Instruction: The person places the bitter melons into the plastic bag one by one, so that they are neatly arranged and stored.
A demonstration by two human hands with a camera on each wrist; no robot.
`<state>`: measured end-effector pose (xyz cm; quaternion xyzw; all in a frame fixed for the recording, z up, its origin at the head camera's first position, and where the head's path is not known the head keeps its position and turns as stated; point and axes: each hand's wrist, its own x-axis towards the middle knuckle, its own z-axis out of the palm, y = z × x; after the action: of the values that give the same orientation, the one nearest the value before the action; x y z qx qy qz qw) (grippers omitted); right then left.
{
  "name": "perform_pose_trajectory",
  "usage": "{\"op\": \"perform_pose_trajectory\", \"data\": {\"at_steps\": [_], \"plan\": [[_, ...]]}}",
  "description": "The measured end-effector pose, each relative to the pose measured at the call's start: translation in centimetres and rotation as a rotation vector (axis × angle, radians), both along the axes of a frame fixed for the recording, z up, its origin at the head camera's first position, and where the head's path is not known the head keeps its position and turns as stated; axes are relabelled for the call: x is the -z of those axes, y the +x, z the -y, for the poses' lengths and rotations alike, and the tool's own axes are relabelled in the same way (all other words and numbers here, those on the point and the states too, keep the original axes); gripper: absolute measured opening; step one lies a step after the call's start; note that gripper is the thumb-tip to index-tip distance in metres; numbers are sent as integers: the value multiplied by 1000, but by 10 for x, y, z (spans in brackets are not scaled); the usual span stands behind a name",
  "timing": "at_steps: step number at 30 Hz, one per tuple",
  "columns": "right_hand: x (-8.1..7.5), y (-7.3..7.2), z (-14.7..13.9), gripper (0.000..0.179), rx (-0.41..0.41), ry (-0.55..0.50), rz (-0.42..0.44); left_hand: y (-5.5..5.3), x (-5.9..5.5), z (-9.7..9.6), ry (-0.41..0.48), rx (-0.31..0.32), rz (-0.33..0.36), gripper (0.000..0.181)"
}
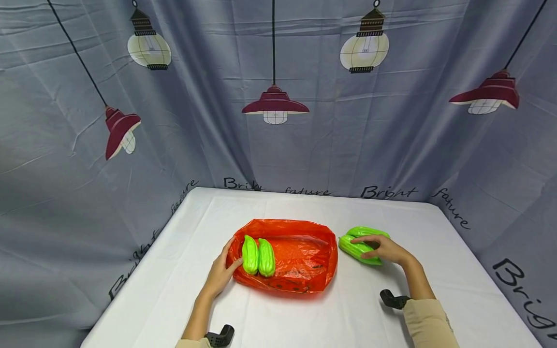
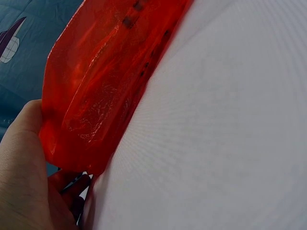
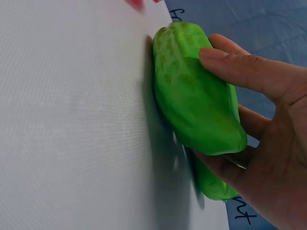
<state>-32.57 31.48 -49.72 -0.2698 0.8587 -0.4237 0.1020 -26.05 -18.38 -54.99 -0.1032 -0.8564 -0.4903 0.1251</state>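
An opened red plastic bag (image 1: pixel 304 261) lies on the table with its sides standing up like a bowl. Inside at its left are two green bitter melons, one on the left (image 1: pixel 250 254) and one beside it (image 1: pixel 266 257). My left hand (image 1: pixel 223 272) holds the bag's left rim, thumb on the inner side. In the left wrist view that rim is between the thumb and fingers. Right of the bag, my right hand (image 1: pixel 387 249) grips the nearer bitter melon (image 3: pixel 192 91), its thumb on top. Another bitter melon (image 1: pixel 365 231) lies just behind it, partly under the fingers.
The white-covered table (image 1: pixel 174 270) runs back to a grey-blue curtain (image 1: pixel 287 154) printed with lamps and lettering. Black wrist mounts (image 1: pixel 393 299) sit below both hands.
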Motion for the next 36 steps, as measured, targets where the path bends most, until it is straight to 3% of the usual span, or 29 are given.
{"op": "perform_pose_trajectory", "data": {"at_steps": [10,21,36], "plan": [[5,5,0,48,33,15,-29,0,0,0,6,6,-10,67],[8,17,3,45,-18,-12,-65,1,-2,-1,5,5,-4,65],[2,33,11,46,157,-194,-101,0,-1,0,-5,6,-18,66]]}}
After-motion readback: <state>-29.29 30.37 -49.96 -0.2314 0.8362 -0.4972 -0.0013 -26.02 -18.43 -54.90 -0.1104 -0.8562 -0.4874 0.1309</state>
